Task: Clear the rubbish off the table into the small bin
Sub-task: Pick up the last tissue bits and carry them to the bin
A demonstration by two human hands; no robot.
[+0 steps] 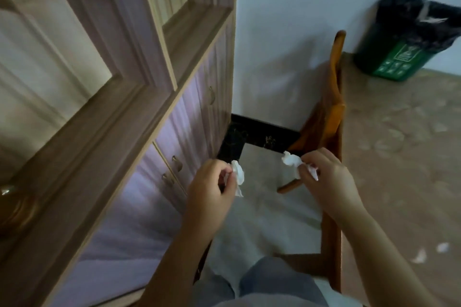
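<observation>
My left hand (212, 183) grips a crumpled white tissue (238, 173) in front of me, above the floor beside the table. To its right, my right hand (329, 174) pinches another crumpled white tissue (290, 159) near the table's left edge. The small green bin (399, 57), lined with a black bag, stands at the far right corner of the table (399, 157). Two small white scraps (431, 252) lie on the table at the lower right.
A tall wooden cabinet (124, 107) with shelves and handled doors fills the left side. A wooden chair frame (329, 112) stands against the table's left edge. A white wall with a dark skirting runs behind.
</observation>
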